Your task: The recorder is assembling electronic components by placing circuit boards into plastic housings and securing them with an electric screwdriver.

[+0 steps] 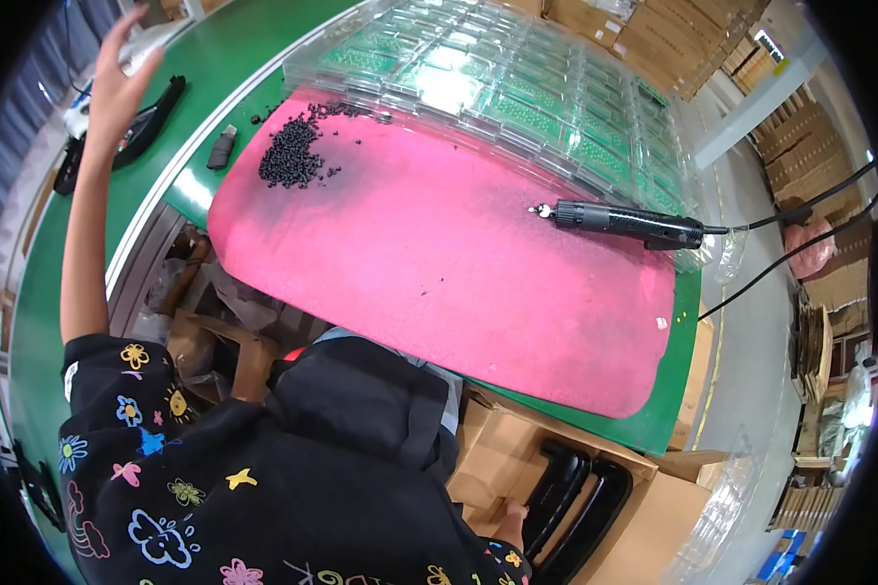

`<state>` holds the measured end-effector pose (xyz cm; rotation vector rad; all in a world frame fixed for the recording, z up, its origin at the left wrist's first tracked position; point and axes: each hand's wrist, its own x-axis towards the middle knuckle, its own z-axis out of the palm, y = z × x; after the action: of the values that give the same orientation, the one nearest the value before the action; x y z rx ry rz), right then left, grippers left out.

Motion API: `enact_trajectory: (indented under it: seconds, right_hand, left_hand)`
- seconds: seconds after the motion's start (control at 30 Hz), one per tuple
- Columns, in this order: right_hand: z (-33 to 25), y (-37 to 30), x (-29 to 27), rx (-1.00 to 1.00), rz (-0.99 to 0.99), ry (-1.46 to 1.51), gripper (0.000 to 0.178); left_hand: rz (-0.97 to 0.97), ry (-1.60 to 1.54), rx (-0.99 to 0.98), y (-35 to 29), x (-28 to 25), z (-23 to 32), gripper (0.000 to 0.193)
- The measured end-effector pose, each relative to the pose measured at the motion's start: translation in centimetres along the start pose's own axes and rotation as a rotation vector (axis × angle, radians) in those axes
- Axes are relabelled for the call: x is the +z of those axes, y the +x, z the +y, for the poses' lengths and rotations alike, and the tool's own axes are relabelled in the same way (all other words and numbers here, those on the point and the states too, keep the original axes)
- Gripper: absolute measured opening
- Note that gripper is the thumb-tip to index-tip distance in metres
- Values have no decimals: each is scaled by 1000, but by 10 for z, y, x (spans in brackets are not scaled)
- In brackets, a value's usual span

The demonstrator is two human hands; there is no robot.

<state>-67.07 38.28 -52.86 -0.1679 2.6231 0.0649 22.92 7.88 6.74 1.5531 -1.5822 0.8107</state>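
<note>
My left hand is stretched out at the upper left with fingers apart and nothing in it. Beside it, on the green surface, lies a long curved black part. Low in the view, my right hand is at the edge of a black plastic handle-shaped part in a cardboard box. Its fingers are mostly hidden, so its grip does not show. A second black bar lies alongside. On the pink mat rest a black electric screwdriver and a pile of small black pieces.
Clear plastic trays are spread behind the mat over a green surface. A small dark grey object lies left of the mat. Black cables run off to the right. An open carton stands below the table's left edge.
</note>
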Motion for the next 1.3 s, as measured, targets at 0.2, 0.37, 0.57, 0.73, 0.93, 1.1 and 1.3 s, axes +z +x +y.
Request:
enact_trajectory:
  seconds: [0.2, 0.37, 0.57, 0.73, 0.93, 1.1, 1.3]
  right_hand:
    - [-9, -51, 0, -139, -8, -301, 79]
    - [-32, -99, 26, -46, -154, -319, 63]
    - [-24, -128, 92, -236, -137, -301, 49]
    - [-75, -206, 80, -330, -36, -130, 20]
    - [-268, -238, 134, -167, 123, 156, 27]
    - [-616, -309, 0, -620, 236, 690, 26]
    - [-643, -251, -177, -960, 580, 881, 24]
  left_hand:
    - [98, 85, 208, 9, -24, 123, 55]
    - [133, -3, 182, -23, -42, 160, 50]
    - [237, -227, 149, -33, -30, 203, 45]
    - [289, -304, 180, -27, -28, 212, 40]
    - [581, -371, 513, 81, -43, 176, 35]
    - [1134, -284, 826, 189, -113, 167, 30]
    - [1457, -275, 875, 198, -107, 176, 25]
